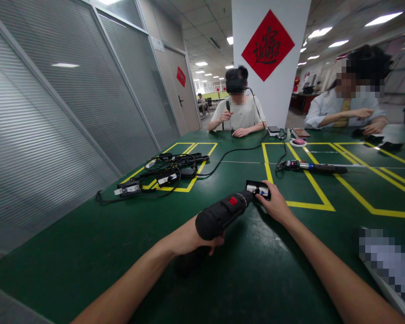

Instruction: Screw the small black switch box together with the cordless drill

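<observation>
My left hand (202, 240) is wrapped round the grip of a black cordless drill (222, 213) with a red switch on top. The drill's tip points away to the right and meets a small black piece with white parts (263, 191). My right hand (272, 202) pinches that piece by its right side, thumb in front and fingers behind, just above the green table (256, 270). Whether the bit sits in a screw is too small to tell. Most of my left fingers are hidden behind the drill.
Black adapters and tangled cables (175, 168) lie at the left. A long electric screwdriver (313, 167) lies across the yellow tape lines at right. A pink round object (299, 141) sits farther back. Two people (236, 108) sit across the table. A blurred-out panel (391, 261) is near right.
</observation>
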### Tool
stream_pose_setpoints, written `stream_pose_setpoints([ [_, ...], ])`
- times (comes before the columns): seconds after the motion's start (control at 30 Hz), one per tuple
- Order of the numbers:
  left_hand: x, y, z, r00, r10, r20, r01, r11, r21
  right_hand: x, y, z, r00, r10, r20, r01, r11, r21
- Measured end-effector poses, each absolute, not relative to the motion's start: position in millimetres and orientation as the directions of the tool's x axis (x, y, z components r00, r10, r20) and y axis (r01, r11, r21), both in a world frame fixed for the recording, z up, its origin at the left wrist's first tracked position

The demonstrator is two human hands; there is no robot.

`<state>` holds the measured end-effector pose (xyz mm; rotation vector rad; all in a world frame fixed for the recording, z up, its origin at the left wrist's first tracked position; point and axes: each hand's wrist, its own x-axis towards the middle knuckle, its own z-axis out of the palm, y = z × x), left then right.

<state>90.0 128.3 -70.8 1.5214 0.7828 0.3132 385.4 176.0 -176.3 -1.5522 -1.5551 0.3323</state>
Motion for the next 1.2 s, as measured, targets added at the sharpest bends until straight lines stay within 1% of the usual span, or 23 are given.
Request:
stream_pose_setpoints([
  [0.27,91.1,128.0,-67.5,0.730,0.640,-0.241,0.274,0.049,0.960,383.6,175.2,-174.8,0.174,0.901,0.398,0.662,0.192,-0.725],
  [0.47,88.2,128.5,-68.8,0.717,0.643,-0.270,0.271,0.100,0.957,384.5,175.7,-175.3,0.172,0.907,0.385,0.662,0.183,-0.727],
  [0.77,89.7,127.9,-63.2,0.710,0.648,-0.276,0.251,0.134,0.959,385.4,176.6,-177.8,0.173,0.902,0.396,0.667,0.189,-0.721],
  [1.2,86.4,130.6,-70.6,0.732,0.632,-0.253,0.229,0.122,0.966,385.0,176.7,-177.8,0.170,0.892,0.418,0.668,0.207,-0.715],
])
